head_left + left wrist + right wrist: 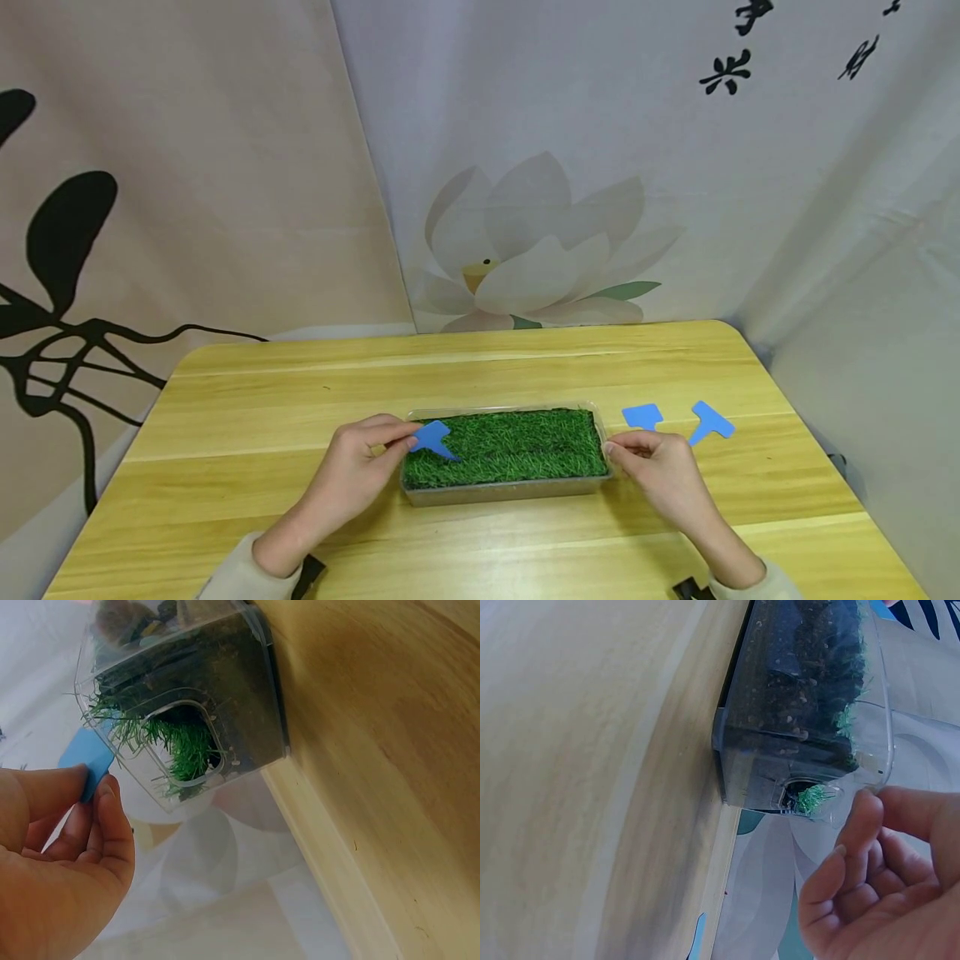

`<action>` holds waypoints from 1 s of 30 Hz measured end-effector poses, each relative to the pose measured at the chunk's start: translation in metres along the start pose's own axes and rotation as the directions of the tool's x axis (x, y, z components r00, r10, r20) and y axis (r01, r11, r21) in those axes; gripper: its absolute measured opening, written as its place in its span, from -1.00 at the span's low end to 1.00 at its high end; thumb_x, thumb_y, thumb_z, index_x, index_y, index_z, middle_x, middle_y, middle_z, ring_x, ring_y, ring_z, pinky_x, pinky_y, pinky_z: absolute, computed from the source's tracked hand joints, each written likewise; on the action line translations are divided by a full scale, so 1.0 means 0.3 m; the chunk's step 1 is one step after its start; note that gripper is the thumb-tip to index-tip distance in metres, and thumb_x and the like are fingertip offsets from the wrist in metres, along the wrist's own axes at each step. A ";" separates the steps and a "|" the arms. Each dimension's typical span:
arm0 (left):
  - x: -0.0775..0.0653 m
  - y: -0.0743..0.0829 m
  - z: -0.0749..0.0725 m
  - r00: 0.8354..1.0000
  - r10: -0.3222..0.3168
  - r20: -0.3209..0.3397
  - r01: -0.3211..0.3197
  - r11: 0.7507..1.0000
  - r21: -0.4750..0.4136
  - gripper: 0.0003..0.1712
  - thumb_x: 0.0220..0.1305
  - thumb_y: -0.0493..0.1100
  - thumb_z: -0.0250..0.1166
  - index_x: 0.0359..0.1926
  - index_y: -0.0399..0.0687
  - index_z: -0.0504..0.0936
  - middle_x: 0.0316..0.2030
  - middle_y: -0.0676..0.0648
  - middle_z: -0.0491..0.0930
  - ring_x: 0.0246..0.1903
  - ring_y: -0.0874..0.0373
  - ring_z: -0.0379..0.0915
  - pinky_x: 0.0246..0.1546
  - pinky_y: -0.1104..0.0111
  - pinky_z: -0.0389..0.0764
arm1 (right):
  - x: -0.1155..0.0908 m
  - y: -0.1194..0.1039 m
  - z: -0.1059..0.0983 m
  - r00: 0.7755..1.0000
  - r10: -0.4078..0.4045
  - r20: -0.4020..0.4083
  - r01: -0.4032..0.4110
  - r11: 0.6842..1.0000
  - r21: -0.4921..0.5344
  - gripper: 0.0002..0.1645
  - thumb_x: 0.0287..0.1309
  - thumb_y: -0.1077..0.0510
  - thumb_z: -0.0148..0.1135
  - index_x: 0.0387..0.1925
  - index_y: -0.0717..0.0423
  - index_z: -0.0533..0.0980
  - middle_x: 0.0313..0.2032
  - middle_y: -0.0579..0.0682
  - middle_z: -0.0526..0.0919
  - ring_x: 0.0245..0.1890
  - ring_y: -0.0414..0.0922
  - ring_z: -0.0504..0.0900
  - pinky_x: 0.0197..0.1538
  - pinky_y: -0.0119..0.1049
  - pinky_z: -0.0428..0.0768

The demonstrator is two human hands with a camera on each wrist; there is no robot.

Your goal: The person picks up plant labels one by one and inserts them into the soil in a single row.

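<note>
A clear plastic box (510, 492) stands on the table, filled with dark soil and topped with green artificial-looking grass (525, 442). My left hand (367, 458) pinches a blue T-shaped plant label (431, 437) by its wide head, between thumb and forefinger. The label's pointed stem slants over the grass at the box's left end. At the opposite end, my right hand (660, 471) pinches the box's rim with thumb and forefinger; the right wrist view shows these fingertips (866, 802) at the rim's corner, the other fingers curled.
Two more blue plant labels lie on the wooden table (285, 425) to the right: one label (642, 416) just behind my right hand, partly hidden by it, the other label (709, 422) farther right. A printed cloth backdrop (547, 125) hangs behind the table.
</note>
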State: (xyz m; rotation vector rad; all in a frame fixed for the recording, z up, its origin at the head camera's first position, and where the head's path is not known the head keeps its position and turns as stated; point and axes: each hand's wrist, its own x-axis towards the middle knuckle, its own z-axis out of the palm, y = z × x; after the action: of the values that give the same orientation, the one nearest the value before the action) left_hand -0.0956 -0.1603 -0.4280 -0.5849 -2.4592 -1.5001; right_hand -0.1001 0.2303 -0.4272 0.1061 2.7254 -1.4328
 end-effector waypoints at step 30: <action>0.025 -0.002 0.026 0.984 0.161 0.069 -0.170 0.974 0.152 -0.59 0.11 -0.71 0.36 -0.04 -0.39 0.78 -0.22 -0.02 0.71 -0.23 0.20 0.61 -0.22 0.47 0.68 | 0.003 0.005 -0.001 0.999 -0.037 -0.005 0.037 0.999 -0.014 -0.85 0.33 0.20 0.43 -0.18 0.23 0.77 -0.32 0.03 0.80 -0.44 -0.16 0.60 -0.39 -0.33 0.57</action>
State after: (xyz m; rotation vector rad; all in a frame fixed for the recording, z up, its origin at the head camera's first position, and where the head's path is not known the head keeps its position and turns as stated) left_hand -0.1022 -0.1520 -0.4293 -0.7894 -2.4717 -1.2303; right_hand -0.1008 0.2314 -0.4284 0.0590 2.7553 -1.4247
